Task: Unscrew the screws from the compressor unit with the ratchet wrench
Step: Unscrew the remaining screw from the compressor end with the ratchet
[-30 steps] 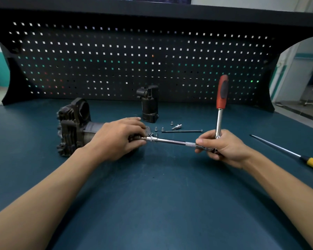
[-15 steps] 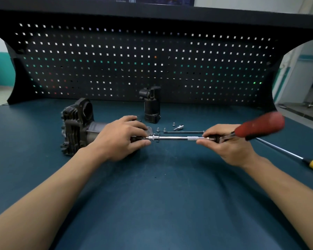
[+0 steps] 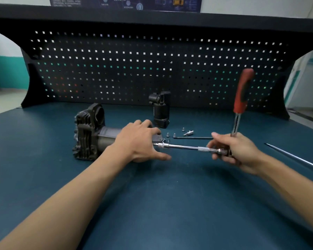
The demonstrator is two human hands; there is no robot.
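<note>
The red handle of the ratchet wrench (image 3: 241, 91), which half a second ago lay slanting out to the right, now stands nearly upright in the right half of the frame, and the left hand (image 3: 137, 141) has opened out from its closer hold. That left hand lies spread over the near end of the compressor unit (image 3: 90, 132), fingers draped across the top and thumb stretched out toward the lower right, pressing rather than gripping. The compressor lies on its side left of centre on the dark blue bench (image 3: 152, 204), its finned black head pointing left. From its right end a long chrome extension bar (image 3: 184, 147) runs across to the right hand (image 3: 237, 152), whose fingers are curled round the wrench head and the bar's knurled end. The exact point where the bar meets the compressor is hidden behind the left hand. Just beyond the bar lie three small loose screws (image 3: 167, 135), a short chrome fitting (image 3: 188, 132) and a thin black rod (image 3: 193, 138). A black cylindrical part (image 3: 160, 109) stands upright behind them, near the perforated back panel (image 3: 152, 69). A screwdriver shaft (image 3: 293, 156) lies at the right edge.
</note>
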